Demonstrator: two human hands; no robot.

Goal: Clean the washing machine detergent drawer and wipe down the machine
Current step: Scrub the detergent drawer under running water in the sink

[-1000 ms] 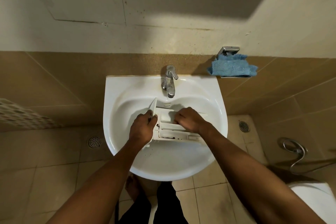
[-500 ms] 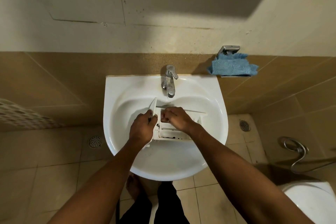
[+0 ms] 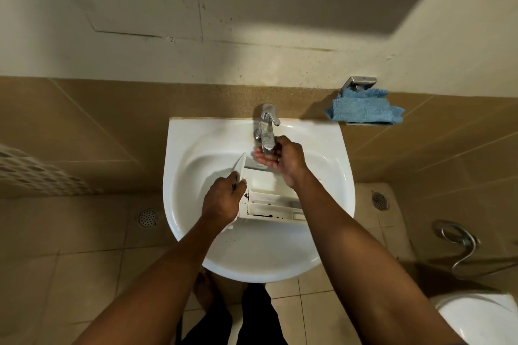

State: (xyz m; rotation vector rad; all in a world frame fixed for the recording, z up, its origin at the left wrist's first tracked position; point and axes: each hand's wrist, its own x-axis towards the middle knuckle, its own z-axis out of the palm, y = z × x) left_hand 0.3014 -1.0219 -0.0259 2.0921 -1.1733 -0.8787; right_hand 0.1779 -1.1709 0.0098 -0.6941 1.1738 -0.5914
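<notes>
**Inspector A:** We find the white detergent drawer lying inside the white washbasin, toward the middle of the bowl, its front panel tilted up at the left. Dark residue shows along its near edge and at its near-left corner.

**Inspector B:** Agreed. We note the left hand at the drawer's left end, fingers curled closed around the front panel, the thumb on the inner side. The grip is firm and the drawer is the only thing in it.

**Inspector A:** And the right hand?

**Inspector B:** We record it at the far side of the bowl, directly under the spout of the chrome tap. The palm faces up and left, the fingers loosely cupped, half open. It holds nothing; we cannot tell whether the fingers touch the spout, nor whether water is running.

**Inspector A:** Surroundings: a blue cloth sits on a small wall holder to the right of the basin, well apart from both hands. We see a round floor drain left of the basin and another on the right. A white toilet edge shows at the near right corner.

**Inspector B:** The washing machine itself is out of view.
</notes>
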